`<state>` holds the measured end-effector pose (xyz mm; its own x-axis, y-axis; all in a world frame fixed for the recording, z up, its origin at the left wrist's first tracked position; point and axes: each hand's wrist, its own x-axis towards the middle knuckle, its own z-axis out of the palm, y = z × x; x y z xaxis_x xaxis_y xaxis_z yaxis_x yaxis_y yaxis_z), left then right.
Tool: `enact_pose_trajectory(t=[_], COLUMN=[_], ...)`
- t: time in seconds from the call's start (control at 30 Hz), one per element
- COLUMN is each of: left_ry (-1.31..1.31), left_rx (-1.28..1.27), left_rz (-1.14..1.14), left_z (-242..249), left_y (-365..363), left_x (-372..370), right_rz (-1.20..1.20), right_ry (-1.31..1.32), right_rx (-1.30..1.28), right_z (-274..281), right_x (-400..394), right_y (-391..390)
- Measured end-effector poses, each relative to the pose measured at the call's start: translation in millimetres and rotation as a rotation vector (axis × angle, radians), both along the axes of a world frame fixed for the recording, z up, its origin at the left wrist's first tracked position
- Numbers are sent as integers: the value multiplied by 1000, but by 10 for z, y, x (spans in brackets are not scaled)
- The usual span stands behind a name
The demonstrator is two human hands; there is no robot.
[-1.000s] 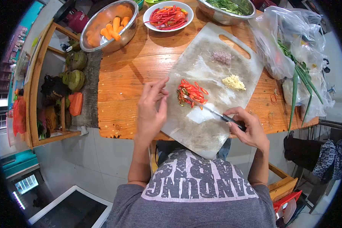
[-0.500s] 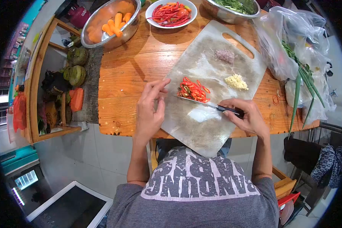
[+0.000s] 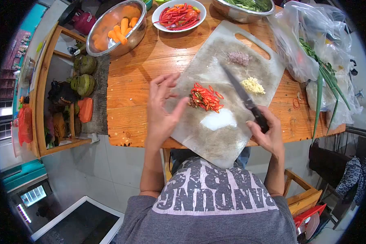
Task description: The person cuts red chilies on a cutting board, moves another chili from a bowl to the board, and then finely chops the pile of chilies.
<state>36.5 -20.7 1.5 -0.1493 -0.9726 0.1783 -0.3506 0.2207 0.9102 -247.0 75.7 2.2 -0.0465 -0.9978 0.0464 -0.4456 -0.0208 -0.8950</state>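
Sliced red chillies, some greenish at the lower left (image 3: 206, 98), lie in a loose heap on the left part of a worn, pale grey cutting board with a slotted handle (image 3: 215, 142). Beside them, the left hand (image 3: 162, 110) has its fingers spread and grasps nothing; its thumb tip is at the heap's edge, though whether it touches I cannot tell. The right hand (image 3: 268, 130) has its fingers wrapped around the black handle of a steel-bladed knife (image 3: 244, 97), whose tip points forward and leftward. Farther right on the board sit a pale yellow minced mound (image 3: 253, 86) and a purplish minced mound (image 3: 238, 58).
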Motion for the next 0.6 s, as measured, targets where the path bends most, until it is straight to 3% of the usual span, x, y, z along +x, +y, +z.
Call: enact_pose_trajectory(t=[0.03, 0.17, 0.3, 0.47, 0.6], left_ry=[18, -325, -204, -245, -254], left_rx=[20, 33, 175, 94, 158], left_rz=[3, -43, -21, -47, -63], left_z=[-9, 59, -2, -3, 28], left_y=[-24, 13, 110, 146, 247], left_x=[98, 457, 475, 434, 422], right_rz=[-54, -315, -476, -426, -404], right_ry=[13, 140, 178, 119, 301], right_rx=[51, 89, 135, 11, -156], right_z=[5, 134, 72, -225, -40], right_x=[-55, -51, -70, -86, 8], right_y=[90, 359, 522, 469, 318])
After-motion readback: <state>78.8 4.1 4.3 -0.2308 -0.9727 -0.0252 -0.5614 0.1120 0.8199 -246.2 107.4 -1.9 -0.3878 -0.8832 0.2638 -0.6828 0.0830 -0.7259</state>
